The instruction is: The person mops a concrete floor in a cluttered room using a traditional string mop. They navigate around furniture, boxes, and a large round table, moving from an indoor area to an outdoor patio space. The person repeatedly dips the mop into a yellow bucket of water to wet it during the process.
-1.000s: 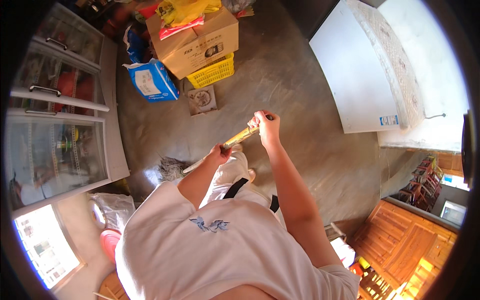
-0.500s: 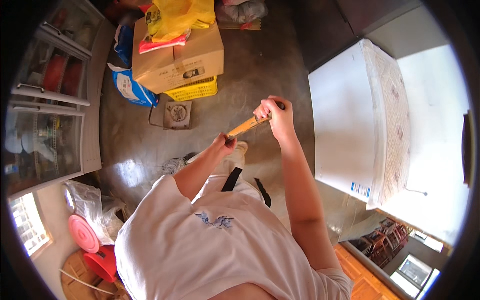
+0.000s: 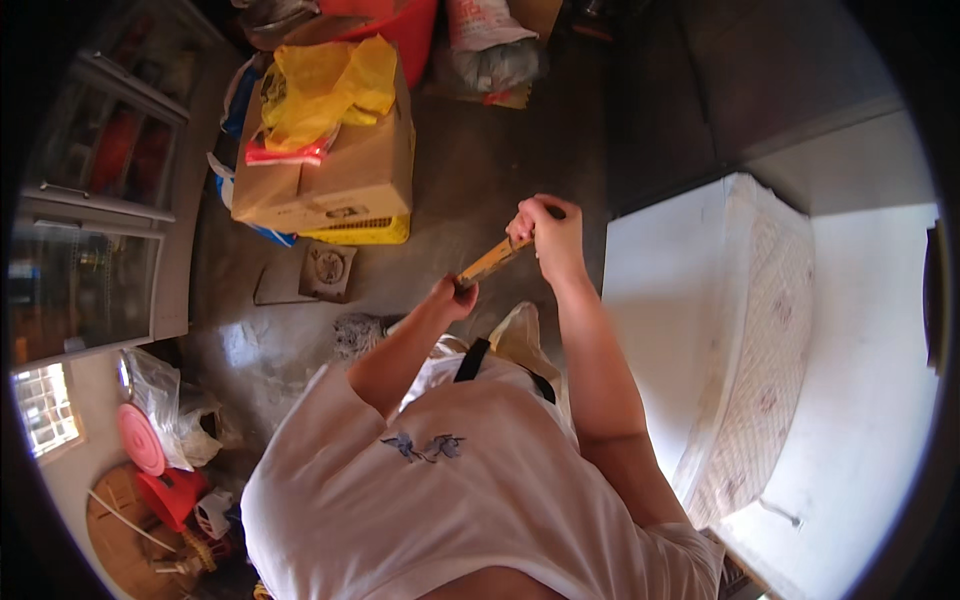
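A mop with a worn yellow-brown handle (image 3: 491,262) slants across in front of my body. My right hand (image 3: 552,235) is closed around its upper end. Lower down, my left hand (image 3: 458,297) wraps around the same handle. The grey stringy mop head (image 3: 356,336) lies on the floor to the left, partly behind my left forearm, which also hides most of the lower handle.
Ahead on the left, a cardboard box (image 3: 350,192) topped with a yellow plastic bag (image 3: 325,92) sits on a yellow crate (image 3: 365,232). A square drain-like plate (image 3: 327,272) lies nearby. Glass-door cabinets (image 3: 95,190) line the left; a mattress (image 3: 755,350) stands at right.
The view has shifted forward and turned, so the box sits lower and the mattress shows closer. Both hands keep their grip on the mop handle; a light-coloured shoe or trouser leg has moved right.
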`<move>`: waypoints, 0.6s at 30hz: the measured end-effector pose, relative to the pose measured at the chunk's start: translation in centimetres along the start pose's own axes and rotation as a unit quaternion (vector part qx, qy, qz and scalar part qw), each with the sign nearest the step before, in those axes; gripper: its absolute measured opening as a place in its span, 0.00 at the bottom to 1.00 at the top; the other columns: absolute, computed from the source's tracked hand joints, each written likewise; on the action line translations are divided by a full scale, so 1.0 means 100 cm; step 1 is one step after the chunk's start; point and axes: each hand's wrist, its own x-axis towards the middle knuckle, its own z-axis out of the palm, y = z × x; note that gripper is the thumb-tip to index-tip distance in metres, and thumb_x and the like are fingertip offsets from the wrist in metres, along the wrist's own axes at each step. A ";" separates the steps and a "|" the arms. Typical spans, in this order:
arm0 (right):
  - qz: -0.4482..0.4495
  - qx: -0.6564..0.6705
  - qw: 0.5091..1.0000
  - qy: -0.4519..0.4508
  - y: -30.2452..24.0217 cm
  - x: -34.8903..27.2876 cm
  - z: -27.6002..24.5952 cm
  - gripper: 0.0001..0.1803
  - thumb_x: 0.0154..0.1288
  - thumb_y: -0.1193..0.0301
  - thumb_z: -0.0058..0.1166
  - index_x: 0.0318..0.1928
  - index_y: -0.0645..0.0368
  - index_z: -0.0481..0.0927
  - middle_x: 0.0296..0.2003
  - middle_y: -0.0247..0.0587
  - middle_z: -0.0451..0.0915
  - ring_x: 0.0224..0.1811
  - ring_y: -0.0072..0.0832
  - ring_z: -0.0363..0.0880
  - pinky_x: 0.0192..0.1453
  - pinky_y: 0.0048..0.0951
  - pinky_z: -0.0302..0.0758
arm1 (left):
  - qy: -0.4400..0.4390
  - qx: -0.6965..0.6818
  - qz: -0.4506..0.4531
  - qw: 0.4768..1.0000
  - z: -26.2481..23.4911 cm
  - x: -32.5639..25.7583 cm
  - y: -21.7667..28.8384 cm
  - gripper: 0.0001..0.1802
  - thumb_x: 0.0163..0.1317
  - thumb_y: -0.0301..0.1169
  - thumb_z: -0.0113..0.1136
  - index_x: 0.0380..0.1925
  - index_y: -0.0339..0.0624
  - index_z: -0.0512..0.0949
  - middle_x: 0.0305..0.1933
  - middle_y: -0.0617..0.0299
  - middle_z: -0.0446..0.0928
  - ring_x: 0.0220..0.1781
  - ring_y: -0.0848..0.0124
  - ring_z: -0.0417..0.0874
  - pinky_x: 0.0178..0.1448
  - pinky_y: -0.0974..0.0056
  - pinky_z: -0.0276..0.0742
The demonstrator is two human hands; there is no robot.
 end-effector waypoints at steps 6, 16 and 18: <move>0.053 -0.027 0.998 -0.030 -0.044 0.098 -0.049 0.13 0.52 0.78 0.44 0.12 0.63 0.63 0.10 0.35 0.62 0.14 0.23 0.63 0.26 0.28 0.67 | -0.002 -0.039 0.003 0.999 0.087 0.032 -0.026 0.14 0.61 0.36 0.42 0.30 0.35 0.71 0.29 0.56 0.74 0.29 0.64 0.78 0.33 0.62 0.81; 0.036 -0.022 0.979 -0.202 -0.118 0.276 -0.116 0.14 0.55 0.81 0.45 0.14 0.63 0.62 0.11 0.33 0.61 0.15 0.21 0.60 0.23 0.24 0.63 | 0.078 -0.063 0.037 0.994 0.310 0.096 -0.026 0.13 0.61 0.36 0.40 0.33 0.38 0.71 0.30 0.61 0.74 0.28 0.68 0.75 0.28 0.68 0.77; 0.015 -0.019 0.984 -0.178 -0.141 0.317 -0.130 0.14 0.55 0.81 0.45 0.14 0.63 0.62 0.11 0.33 0.61 0.15 0.21 0.61 0.23 0.24 0.63 | 0.050 -0.052 0.033 0.997 0.375 0.107 -0.027 0.12 0.61 0.35 0.40 0.34 0.39 0.70 0.30 0.61 0.73 0.28 0.68 0.75 0.28 0.69 0.76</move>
